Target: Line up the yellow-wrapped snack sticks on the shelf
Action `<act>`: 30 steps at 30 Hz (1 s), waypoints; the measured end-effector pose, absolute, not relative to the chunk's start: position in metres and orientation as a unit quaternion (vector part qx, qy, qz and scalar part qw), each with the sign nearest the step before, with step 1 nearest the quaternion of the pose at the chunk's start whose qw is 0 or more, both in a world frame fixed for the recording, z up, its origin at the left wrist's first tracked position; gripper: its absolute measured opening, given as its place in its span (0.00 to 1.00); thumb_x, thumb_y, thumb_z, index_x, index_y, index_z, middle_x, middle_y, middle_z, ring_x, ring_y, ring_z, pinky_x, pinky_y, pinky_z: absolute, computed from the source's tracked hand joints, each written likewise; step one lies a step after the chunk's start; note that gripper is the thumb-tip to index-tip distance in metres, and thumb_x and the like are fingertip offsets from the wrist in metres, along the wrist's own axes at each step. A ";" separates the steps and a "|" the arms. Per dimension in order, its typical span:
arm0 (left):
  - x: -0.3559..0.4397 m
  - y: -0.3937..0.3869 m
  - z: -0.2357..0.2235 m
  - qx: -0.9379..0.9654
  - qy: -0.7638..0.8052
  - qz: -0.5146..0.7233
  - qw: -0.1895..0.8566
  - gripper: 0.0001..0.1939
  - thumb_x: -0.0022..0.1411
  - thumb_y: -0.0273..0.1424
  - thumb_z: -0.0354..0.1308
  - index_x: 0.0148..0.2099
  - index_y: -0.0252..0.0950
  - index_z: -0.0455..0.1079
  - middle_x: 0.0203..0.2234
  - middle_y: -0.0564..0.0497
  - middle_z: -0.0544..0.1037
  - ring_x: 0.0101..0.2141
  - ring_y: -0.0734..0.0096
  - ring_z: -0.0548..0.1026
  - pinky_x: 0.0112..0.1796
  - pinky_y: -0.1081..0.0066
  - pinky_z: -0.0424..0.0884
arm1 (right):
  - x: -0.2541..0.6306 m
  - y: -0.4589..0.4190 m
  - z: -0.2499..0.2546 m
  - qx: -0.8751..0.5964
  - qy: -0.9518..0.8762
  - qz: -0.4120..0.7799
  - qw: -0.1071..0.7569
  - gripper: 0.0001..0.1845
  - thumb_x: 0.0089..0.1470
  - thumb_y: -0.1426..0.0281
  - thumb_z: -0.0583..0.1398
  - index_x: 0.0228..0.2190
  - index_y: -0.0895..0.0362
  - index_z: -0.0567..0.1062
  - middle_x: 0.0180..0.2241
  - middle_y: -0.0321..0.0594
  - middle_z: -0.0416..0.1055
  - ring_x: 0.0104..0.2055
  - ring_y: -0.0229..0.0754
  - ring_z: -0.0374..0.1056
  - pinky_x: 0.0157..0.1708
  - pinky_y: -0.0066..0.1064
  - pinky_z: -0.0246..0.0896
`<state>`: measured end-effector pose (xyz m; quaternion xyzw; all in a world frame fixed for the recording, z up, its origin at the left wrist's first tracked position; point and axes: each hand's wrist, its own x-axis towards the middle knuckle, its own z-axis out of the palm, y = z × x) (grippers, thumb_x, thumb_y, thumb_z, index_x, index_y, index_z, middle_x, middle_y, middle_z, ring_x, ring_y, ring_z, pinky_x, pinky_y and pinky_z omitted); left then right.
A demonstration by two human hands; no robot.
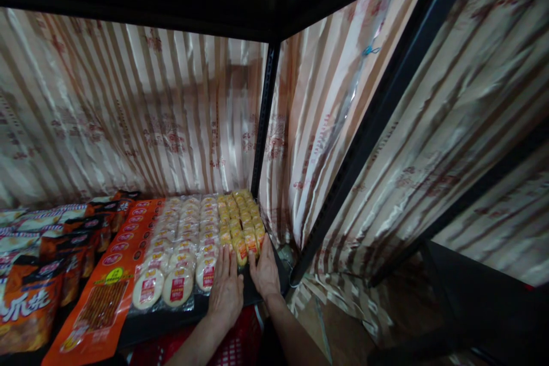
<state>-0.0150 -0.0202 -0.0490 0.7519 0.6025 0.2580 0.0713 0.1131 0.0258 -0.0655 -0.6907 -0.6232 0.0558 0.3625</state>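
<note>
Small yellow-wrapped snack packets (237,223) lie in rows at the right end of a dark shelf (167,320). My left hand (226,289) rests flat at the front left of these packets, its fingers stretched forward and close together. On the opposite side, my right hand (265,271) lies along their front right edge, with the thumb apart from the straight fingers. Both hands touch or nearly touch the front packets, and neither is wrapped around one. Left of my left hand are rows of round, pale, clear-wrapped cakes (178,287) with red labels.
An orange snack bag (100,303) with brown sticks showing lies left of the cakes. Orange-and-black bags (34,303) stand farther left. A red plastic basket (231,349) sits below the shelf edge. Black metal posts (343,183) and a striped curtain (193,114) enclose the corner.
</note>
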 end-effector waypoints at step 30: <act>-0.012 0.018 -0.014 0.843 0.461 0.270 -0.072 0.22 0.61 0.26 0.40 0.56 0.30 0.59 0.57 0.42 0.61 0.59 0.62 0.53 0.55 0.54 0.58 | 0.118 0.029 -0.078 -0.670 -0.623 0.072 0.397 0.37 0.56 0.58 0.46 0.58 0.71 0.46 0.61 0.55 0.43 0.63 0.48 0.38 0.59 0.43 0.42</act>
